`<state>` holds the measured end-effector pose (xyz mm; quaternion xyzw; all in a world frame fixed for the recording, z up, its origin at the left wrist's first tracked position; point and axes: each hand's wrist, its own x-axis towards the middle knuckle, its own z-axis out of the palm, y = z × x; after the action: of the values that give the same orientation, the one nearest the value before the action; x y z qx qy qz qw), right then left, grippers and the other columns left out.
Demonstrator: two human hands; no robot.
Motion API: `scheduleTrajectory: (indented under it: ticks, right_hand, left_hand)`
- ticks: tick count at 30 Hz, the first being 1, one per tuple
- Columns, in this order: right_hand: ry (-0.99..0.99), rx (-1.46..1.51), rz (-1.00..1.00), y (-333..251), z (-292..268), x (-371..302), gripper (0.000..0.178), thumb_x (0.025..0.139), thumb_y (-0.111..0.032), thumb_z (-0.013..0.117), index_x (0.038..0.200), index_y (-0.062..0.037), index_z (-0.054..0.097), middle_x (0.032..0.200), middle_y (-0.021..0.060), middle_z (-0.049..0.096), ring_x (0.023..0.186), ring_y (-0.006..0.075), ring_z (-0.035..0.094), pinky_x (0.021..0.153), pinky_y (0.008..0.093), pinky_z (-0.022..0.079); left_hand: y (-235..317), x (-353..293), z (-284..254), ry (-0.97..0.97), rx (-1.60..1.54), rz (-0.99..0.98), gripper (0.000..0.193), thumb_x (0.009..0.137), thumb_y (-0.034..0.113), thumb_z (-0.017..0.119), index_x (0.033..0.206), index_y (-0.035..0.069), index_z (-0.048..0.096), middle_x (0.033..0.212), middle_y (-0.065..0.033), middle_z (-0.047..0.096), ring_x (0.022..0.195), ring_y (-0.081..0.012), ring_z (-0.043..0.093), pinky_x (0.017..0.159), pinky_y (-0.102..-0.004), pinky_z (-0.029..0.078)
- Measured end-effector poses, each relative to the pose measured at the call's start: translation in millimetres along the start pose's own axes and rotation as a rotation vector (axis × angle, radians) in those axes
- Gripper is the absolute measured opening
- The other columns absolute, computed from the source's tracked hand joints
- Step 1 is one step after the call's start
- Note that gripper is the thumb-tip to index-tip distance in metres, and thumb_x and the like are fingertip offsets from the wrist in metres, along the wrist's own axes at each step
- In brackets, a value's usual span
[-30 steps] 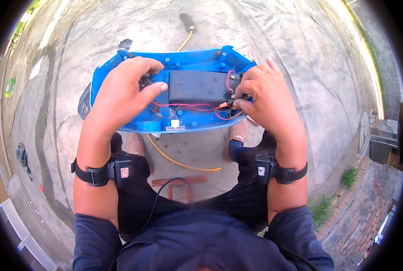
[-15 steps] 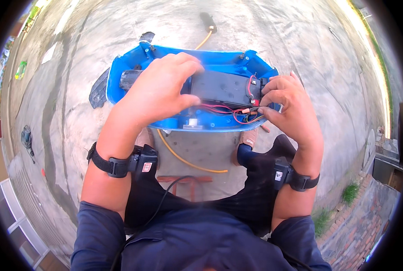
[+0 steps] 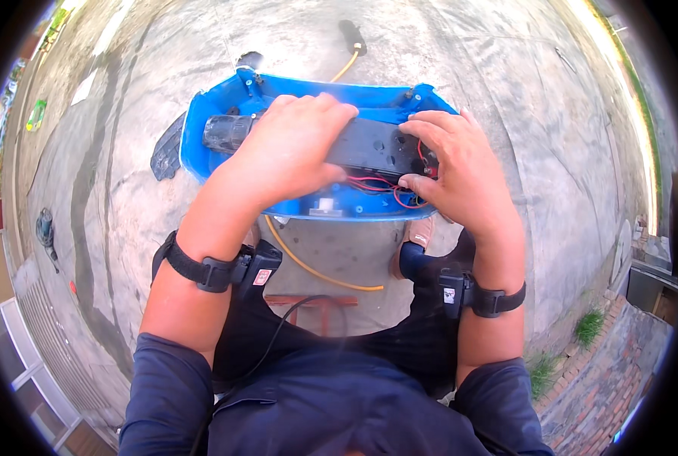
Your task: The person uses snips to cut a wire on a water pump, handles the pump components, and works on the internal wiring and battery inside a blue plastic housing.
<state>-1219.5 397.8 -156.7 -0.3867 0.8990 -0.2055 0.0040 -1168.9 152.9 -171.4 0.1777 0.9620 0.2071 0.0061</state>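
Note:
A blue plastic housing [image 3: 339, 210] lies open in front of my legs. Inside it sits a black box-shaped battery [image 3: 377, 144], with red and dark wires [image 3: 369, 185] along its near side and at its right end. My left hand [image 3: 293, 152] grips the battery's left part, fingers over the far edge and thumb at the near edge. Around its right end, my right hand [image 3: 464, 163] holds it the same way, partly covering the terminals. A worn black cylindrical part [image 3: 223, 133] lies in the housing's left end, partly behind my left hand.
A yellow hose [image 3: 308, 272] runs over the concrete beneath the housing. Left of it lies a dark plastic piece [image 3: 167, 152]; farther left is a power tool [image 3: 45, 232]. A red metal frame [image 3: 325, 302] stands between my legs. Grass [image 3: 590, 325] grows beside bricks at right.
My right hand has moved left from the wires and terminals onto the battery's right end. My left hand has shifted slightly right along the battery.

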Motion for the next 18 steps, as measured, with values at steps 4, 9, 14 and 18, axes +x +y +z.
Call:
scheduleTrajectory:
  ticks: [4, 9, 14, 18]
  right_hand:
    - [-0.007, -0.045, 0.005, 3.9, 4.0, -3.1, 0.055, 0.067, -0.014, 0.078, 0.119, -0.0095, 0.064, 0.118, 0.0068, 0.065, 0.118, 0.0266, 0.058, 0.114, 0.0495, 0.034]
    - [0.000, -0.088, 0.020, 6.2, 8.7, -1.4, 0.058, 0.066, -0.017, 0.077, 0.122, -0.0094, 0.064, 0.117, 0.0064, 0.066, 0.118, 0.0254, 0.058, 0.115, 0.0488, 0.033]
    - [-0.010, -0.068, 0.004, 10.7, 7.4, 0.3, 0.060, 0.063, -0.020, 0.079, 0.121, -0.0090, 0.065, 0.107, 0.0064, 0.067, 0.109, 0.0267, 0.060, 0.114, 0.0496, 0.034]
    - [0.053, -0.034, -0.035, 16.5, 6.2, -0.5, 0.064, 0.060, -0.021, 0.081, 0.121, -0.0088, 0.065, 0.105, 0.0067, 0.066, 0.107, 0.0273, 0.060, 0.113, 0.0497, 0.035]
  left_hand:
    - [3.5, 3.8, 1.4, -0.021, 0.030, -0.008, 0.065, 0.068, 0.020, 0.082, 0.126, 0.003, 0.059, 0.112, -0.0142, 0.063, 0.109, -0.0329, 0.059, 0.097, -0.0420, 0.044]
    - [5.3, 8.0, 4.5, -0.043, 0.041, -0.044, 0.064, 0.068, 0.021, 0.084, 0.125, 0.005, 0.060, 0.109, -0.0138, 0.063, 0.106, -0.0330, 0.061, 0.094, -0.0419, 0.046]
    - [7.1, 7.4, 2.7, 0.017, -0.035, -0.049, 0.064, 0.065, 0.020, 0.085, 0.123, 0.006, 0.061, 0.109, -0.0136, 0.064, 0.104, -0.0337, 0.062, 0.091, -0.0421, 0.048]
    - [9.0, 7.2, 2.6, 0.067, -0.190, -0.105, 0.064, 0.064, 0.016, 0.085, 0.122, 0.005, 0.060, 0.111, -0.0136, 0.064, 0.106, -0.0347, 0.061, 0.092, -0.0410, 0.050]
